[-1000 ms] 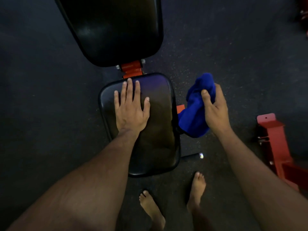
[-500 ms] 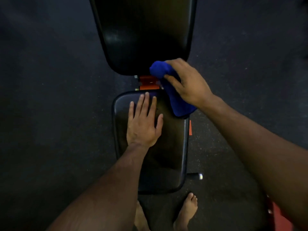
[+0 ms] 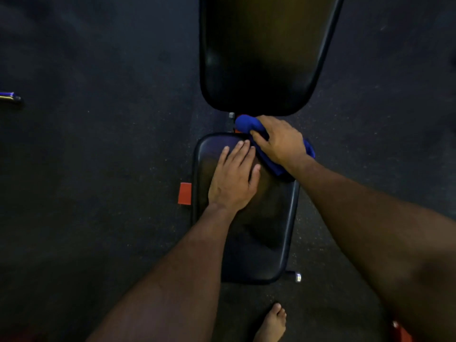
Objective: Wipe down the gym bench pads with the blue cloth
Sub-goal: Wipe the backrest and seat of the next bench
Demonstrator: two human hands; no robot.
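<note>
Two hands are seen over the seat pad, which sits just below the bigger back pad of the bench. The left hand is laid flat on the upper part of the seat pad, fingers straight and close together, nothing gripped. The blue cloth is bunched up and held by the right hand, fingers curled over it and thumb tucked against it. The cloth is pressed at the top right corner of the seat pad, right by the gap between the two pads, with a bit hanging out past the wrist. One bare foot is planted on the dark floor near the bench's end.
</note>
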